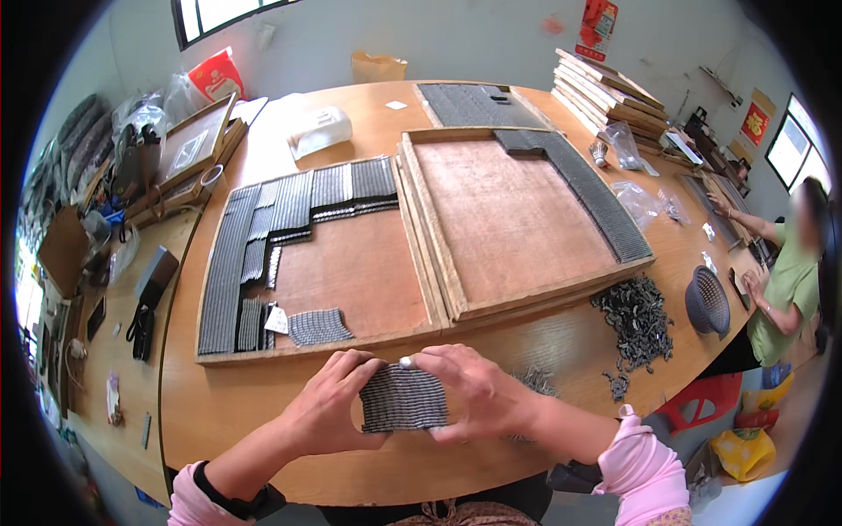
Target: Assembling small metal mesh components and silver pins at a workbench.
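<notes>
Clasping ribbed block with left grip, right grip | near bench front edge | likely light, loose-rowed; hold ends

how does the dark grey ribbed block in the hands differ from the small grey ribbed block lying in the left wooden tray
The dark grey ribbed block is held between the left hand and right hand; the small grey ribbed block lies untouched in the left wooden tray. The held block looks darker, the tray block lighter. The held block appears squarish, the tray block wider and slanted. Both have close rows of ridges.
</notes>
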The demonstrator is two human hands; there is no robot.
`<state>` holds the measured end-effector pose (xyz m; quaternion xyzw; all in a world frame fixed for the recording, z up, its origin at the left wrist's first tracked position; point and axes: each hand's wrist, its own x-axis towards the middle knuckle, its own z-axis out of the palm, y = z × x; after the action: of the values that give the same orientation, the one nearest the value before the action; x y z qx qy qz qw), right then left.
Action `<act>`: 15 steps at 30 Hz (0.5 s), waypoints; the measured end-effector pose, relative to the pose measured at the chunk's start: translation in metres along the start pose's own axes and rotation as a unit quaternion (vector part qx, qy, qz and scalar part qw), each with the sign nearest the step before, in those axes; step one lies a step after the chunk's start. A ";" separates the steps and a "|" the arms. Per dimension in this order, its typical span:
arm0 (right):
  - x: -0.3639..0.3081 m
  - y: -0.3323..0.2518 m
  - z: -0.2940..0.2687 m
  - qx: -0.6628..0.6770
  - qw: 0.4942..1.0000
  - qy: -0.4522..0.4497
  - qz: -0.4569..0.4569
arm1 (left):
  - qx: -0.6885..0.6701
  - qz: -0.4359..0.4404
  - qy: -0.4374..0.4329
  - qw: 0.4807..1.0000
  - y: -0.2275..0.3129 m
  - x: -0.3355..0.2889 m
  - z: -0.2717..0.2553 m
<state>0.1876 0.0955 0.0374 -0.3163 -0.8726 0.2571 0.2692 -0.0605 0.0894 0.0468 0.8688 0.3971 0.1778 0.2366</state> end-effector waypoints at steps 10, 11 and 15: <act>0.010 0.088 -0.157 -0.091 0.989 0.074 0.087 | 0.019 0.117 0.017 0.993 0.019 0.215 -0.016; 0.010 0.101 -0.168 -0.106 0.986 0.081 0.099 | 0.008 0.126 0.019 0.992 0.016 0.237 -0.009; 0.003 0.146 -0.199 -0.109 0.974 0.039 0.194 | 0.028 0.091 -0.043 0.995 0.011 0.301 0.025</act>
<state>0.3714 0.2504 0.0921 -0.5168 -0.8061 0.1955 0.2118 0.1456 0.3093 0.0690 0.9144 0.3105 0.1496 0.2121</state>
